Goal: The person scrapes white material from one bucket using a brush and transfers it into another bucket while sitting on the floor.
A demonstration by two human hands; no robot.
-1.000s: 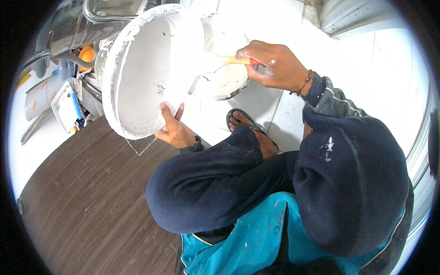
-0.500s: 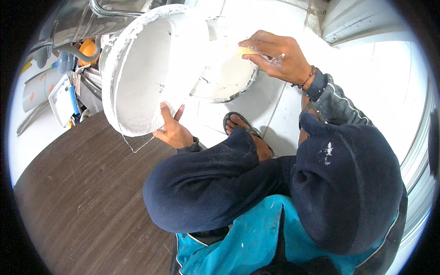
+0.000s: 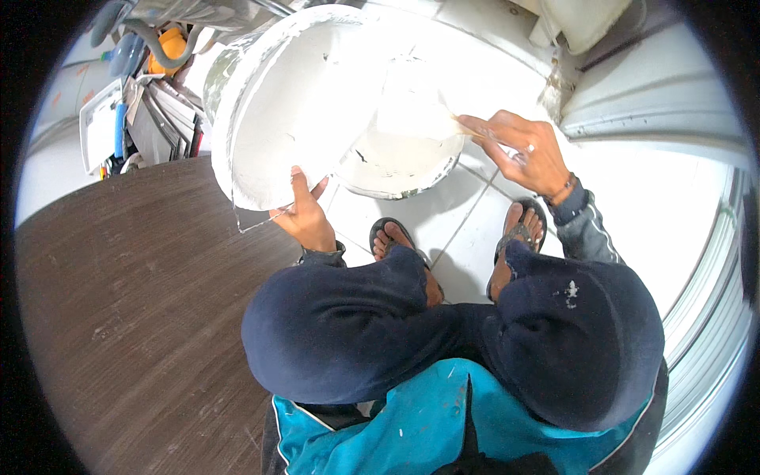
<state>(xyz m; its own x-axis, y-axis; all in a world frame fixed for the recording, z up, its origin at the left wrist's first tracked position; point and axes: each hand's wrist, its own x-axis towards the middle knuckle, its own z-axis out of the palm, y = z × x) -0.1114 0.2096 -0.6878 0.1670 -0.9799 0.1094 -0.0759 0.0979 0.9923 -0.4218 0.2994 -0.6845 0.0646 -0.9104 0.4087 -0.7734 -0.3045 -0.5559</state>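
My left hand [image 3: 305,218] grips a white, paint-crusted bucket [image 3: 277,127] by its lower rim, holding it tipped on its side with a wire handle hanging down. Just right of it, a second container [image 3: 404,170] holds a creamy white substance, its upper part washed out by glare. My right hand [image 3: 526,154] is closed on a pale-handled tool [image 3: 453,115] over this second container; the tool's far end is lost in the brightness. Both hands have white smears or touch white-coated surfaces.
A dark wooden surface [image 3: 134,301] fills the lower left, with stacked boards [image 3: 158,119], an orange rounded object [image 3: 166,49] and metal tubing [image 3: 162,51] behind it. My sandaled feet stand on white floor tiles [image 3: 459,237]. Metal tracks [image 3: 704,309] run along the right.
My right hand has moved down and right with the tool, away from the tipped bucket. The view has shifted, and my right foot now shows on the tiles beside the left.
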